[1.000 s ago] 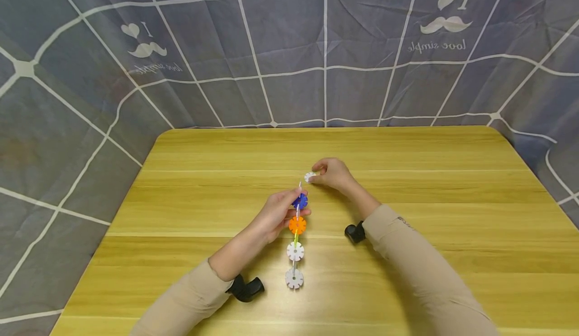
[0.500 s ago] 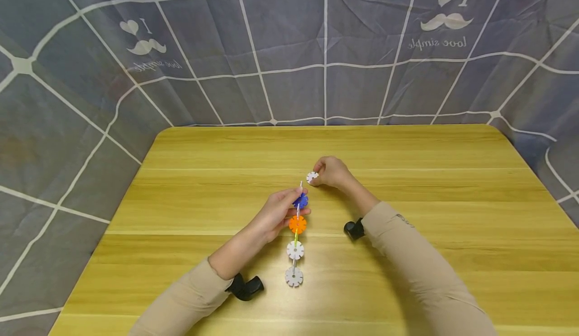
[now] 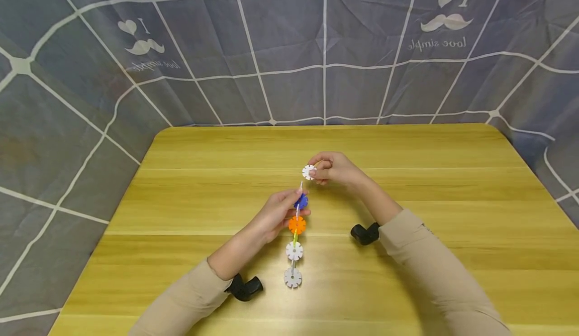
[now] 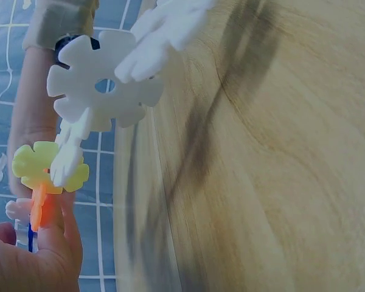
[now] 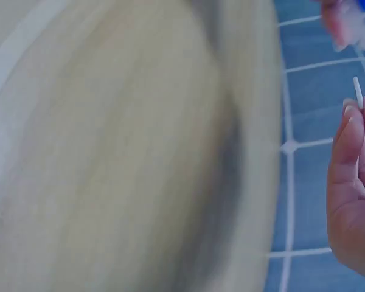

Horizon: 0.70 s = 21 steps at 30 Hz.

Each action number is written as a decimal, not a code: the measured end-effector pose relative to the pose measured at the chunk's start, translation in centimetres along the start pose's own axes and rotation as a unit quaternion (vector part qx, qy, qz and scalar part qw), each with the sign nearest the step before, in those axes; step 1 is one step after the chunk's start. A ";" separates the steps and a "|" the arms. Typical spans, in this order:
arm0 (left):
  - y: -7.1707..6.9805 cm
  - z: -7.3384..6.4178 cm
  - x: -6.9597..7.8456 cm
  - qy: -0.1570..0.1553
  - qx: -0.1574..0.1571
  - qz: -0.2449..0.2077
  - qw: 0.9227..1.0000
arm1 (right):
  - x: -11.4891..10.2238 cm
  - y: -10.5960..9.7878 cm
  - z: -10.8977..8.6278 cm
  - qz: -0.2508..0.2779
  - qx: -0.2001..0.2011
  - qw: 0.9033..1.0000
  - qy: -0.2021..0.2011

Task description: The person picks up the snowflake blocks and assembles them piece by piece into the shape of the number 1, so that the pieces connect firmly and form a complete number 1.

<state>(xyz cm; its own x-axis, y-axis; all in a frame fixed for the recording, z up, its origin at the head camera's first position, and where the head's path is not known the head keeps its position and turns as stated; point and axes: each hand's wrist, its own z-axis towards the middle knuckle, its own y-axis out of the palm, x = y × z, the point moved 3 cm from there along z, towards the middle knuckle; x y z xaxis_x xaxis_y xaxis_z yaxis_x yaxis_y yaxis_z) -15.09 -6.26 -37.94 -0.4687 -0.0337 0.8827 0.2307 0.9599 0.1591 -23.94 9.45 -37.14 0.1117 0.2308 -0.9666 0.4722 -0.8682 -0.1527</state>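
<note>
My left hand (image 3: 276, 211) grips the upper end of a chain of interlocking notched plastic discs, its thumb on a blue disc (image 3: 302, 203). Toward me run an orange disc (image 3: 297, 224), a yellow-green disc (image 4: 25, 165) seen edge-on in the head view, and several white ones, ending in a white disc (image 3: 292, 277). A thin white disc edge (image 3: 301, 185) stands at the far end. Just beyond it, apart from the chain, my right hand (image 3: 336, 169) pinches a loose white disc (image 3: 307, 172). In the right wrist view that disc appears edge-on between fingertips.
The wood-grain table (image 3: 203, 150) lies beneath both hands. A grey curtain (image 3: 289, 44) with white lines hangs behind it and at the sides. Black wrist devices (image 3: 245, 288) protrude below both sleeves.
My right hand has moved slightly away from me and its forearm has swung right. The loose white disc has turned and shifted a little up and left. My left hand keeps its place.
</note>
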 end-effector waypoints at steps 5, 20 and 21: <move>0.0 -0.1 0.2 0.003 -0.004 -0.001 1.000 | -1.5 0.5 -0.8 -0.011 -0.022 0.999 -0.023; 0.1 -0.2 0.1 0.022 -0.024 0.005 0.999 | -2.3 0.7 -1.4 -0.037 -0.048 0.997 -0.047; 0.1 -0.2 0.1 0.021 -0.025 0.006 0.999 | -2.3 0.7 -1.4 -0.042 -0.051 0.997 -0.050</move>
<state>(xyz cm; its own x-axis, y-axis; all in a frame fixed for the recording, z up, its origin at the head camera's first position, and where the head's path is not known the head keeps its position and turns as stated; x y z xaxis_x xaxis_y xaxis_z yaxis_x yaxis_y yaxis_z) -14.94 -6.20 -37.75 -0.4290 -0.0359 0.9026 0.2793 0.9450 0.1704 -22.69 8.94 -34.74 -0.0179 0.2510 -0.9678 0.5639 -0.7968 -0.2171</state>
